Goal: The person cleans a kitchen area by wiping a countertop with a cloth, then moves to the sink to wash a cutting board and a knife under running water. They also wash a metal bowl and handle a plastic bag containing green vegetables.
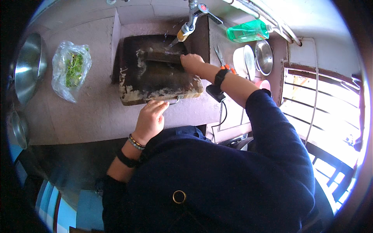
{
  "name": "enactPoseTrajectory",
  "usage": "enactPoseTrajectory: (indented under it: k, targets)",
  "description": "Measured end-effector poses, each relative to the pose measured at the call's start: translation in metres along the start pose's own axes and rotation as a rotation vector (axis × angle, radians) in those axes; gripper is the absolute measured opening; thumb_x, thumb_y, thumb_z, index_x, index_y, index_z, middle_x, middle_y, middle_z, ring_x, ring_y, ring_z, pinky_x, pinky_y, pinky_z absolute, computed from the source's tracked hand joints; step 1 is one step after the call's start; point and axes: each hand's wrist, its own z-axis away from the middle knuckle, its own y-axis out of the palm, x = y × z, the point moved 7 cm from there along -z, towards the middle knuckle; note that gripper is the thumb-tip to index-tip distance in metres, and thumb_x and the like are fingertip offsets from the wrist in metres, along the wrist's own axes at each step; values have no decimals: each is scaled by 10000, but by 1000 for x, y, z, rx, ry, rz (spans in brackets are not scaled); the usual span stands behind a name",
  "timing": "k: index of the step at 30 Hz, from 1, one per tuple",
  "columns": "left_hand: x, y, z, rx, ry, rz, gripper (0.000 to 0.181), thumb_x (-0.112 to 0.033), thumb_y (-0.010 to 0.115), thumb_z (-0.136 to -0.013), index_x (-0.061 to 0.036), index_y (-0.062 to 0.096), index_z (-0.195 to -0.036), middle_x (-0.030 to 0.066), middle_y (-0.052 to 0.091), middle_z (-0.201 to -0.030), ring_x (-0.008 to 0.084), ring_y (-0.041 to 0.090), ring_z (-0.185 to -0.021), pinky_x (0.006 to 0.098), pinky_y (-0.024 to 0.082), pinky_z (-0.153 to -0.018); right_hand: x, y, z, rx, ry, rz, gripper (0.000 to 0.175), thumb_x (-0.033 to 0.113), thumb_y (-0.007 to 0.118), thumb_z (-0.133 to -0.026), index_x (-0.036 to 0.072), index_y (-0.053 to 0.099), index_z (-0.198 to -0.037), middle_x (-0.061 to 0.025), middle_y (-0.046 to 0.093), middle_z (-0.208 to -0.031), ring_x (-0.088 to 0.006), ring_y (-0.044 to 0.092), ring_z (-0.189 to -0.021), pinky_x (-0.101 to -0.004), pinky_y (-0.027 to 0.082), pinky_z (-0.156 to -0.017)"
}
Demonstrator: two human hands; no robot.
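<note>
A thick, dark wooden chopping board [157, 78] with pale worn edges lies across the sink, tilted slightly. My right hand [192, 62] grips the end of a dark cleaver [163, 57], its broad blade lying close over the board. Just beyond the cleaver, water runs from the tap [189, 26] onto the far part of the board. My left hand [151, 118] is at the board's near edge, its fingers around the left part of the metal handle [177, 100]. My palm hides how firmly they hold it.
On the left counter are a clear plastic bag of green sprouts [74, 70] and a steel basin [30, 68]. To the right lie orange-handled scissors [221, 58], a green bottle [247, 31], a white basket [244, 61] and a steel bowl [264, 57]. A black cable [225, 113] hangs from my right wrist.
</note>
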Motion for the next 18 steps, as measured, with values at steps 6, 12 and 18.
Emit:
enactPoseTrajectory:
  k: [6,12,18]
  targets:
    - [0,1,2,-9,-41,45,395,102,575,-704,26,651,-1083,159,658,-1050,313,618,-995,385,521,-871,13,10,16,-50,-30,-10,240,107,539,-875,-24,571,-1073,-213,695,-890,-368,698,-839,-445,564,-701]
    - [-3,1,5,39,-61,-4,409,78,593,-707,30,630,-1111,156,630,-1080,301,593,-1037,384,504,-905,-21,0,-80,-8,52,0,218,118,568,-869,19,701,-1011,-187,699,-1023,-343,686,-950,-435,563,-789]
    - [-3,-2,3,18,-25,-12,398,73,598,-709,34,631,-1104,151,643,-1067,298,603,-1020,380,512,-891,-4,2,9,29,64,6,214,124,619,-841,-16,639,-1002,-207,700,-964,-359,688,-934,-433,566,-772]
